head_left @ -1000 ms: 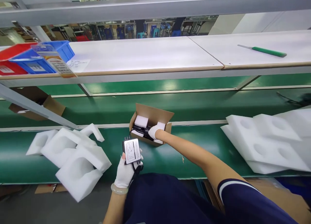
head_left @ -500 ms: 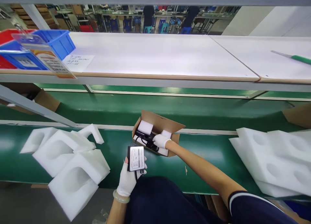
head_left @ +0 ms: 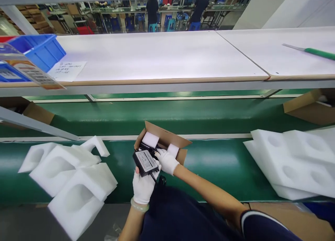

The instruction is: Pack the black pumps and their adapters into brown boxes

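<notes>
- Holding black labelled adapter [head_left: 145, 162]: left hand [head_left: 143, 188], near front edge of green bench [head_left: 209, 164].
- Right hand [head_left: 167, 161]: at open cardboard carton [head_left: 167, 133], bench's rear edge; grip indeterminable.

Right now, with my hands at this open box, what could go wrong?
The adapter might slip, since your left hand alone appears to support it. The black cord at its lower end could snag. The front foam block at left juts past the near edge of the green surface, so a bump might tip it off.
</notes>
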The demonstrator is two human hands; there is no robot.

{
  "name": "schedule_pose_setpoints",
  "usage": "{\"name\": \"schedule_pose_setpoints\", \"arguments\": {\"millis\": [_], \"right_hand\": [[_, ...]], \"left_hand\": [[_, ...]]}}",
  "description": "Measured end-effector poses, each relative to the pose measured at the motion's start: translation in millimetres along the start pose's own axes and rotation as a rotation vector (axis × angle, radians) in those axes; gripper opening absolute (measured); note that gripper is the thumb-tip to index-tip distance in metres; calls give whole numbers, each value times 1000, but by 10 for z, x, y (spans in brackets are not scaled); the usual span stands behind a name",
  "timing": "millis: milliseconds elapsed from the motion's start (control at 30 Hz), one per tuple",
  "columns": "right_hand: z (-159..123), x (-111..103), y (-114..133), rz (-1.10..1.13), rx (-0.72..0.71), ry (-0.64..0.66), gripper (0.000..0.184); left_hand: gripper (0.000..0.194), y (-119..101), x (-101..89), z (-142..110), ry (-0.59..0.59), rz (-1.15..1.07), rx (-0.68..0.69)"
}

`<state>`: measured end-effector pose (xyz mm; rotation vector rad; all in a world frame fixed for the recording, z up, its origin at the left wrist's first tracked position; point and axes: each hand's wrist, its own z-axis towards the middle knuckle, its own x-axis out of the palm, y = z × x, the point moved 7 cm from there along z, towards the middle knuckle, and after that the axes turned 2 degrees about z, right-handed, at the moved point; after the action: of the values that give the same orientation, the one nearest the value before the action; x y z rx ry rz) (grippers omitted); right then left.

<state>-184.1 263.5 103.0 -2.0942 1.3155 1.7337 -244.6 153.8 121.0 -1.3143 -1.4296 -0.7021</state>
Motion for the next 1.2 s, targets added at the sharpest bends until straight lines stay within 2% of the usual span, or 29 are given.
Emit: {"name": "schedule_pose_setpoints", "arguments": {"millis": [67,133,200,267,333,367,500,533,600,700,733,800,833,900,967,1000,1067,1200], "right_hand": [[-322,-45,30,202,-90,14,44],[-604,-24,177,433,-184,75,55],[-785,12,345,563,-199,97,64],[-873,-7,448,572,-159,44,47],[-937,-114,491,467,-161,-20,23],[-971,-213,485,378,-173,-72,18],[-1121,-779,433,-7,-251,-436,16],[-1149,-906,456,-75,-298,-548,17],[-1177,-1103,509,-152,-393,-787,20],[-1147,-1247,504,-179,-433,-1117,22],[-1119,-1259,492,-184,-436,-1186,21],[-1054,-1254,478,-205,-460,-1259,20],[-1018,-1240,479,-216,-485,-1258,20],[-928,-1191,475,-227,-541,-1190,21],[-822,-1126,418,-214,-557,-1091,21],[-764,-1089,364,-205,-545,-1046,22],[-631,-1005,212,-192,-474,-963,27],[-278,-733,-107,-169,-209,-657,37]], "left_hand": [[51,-32,79,-11,-35,17,58],[51,-32,155,-15,-62,47,84],[51,-5,213,-15,-71,91,72],[49,20,239,-20,-59,146,35],[47,-10,205,-35,-60,197,23],[47,-52,158,-44,-80,219,36],[50,-359,-144,-112,-279,316,240],[55,-433,-188,-130,-299,366,293],[66,-518,-190,-137,-251,541,327],[72,-556,-93,-126,-141,1034,306],[71,-579,-56,-125,-141,1238,336],[72,-637,49,-115,-189,1604,487],[74,-653,117,-103,-215,1732,591],[73,-645,244,-53,-227,1849,781],[55,-598,314,45,-183,1846,837],[44,-572,317,107,-161,1830,797],[30,-533,267,217,-158,1775,634],[37,-422,74,289,-185,1452,275]]}}
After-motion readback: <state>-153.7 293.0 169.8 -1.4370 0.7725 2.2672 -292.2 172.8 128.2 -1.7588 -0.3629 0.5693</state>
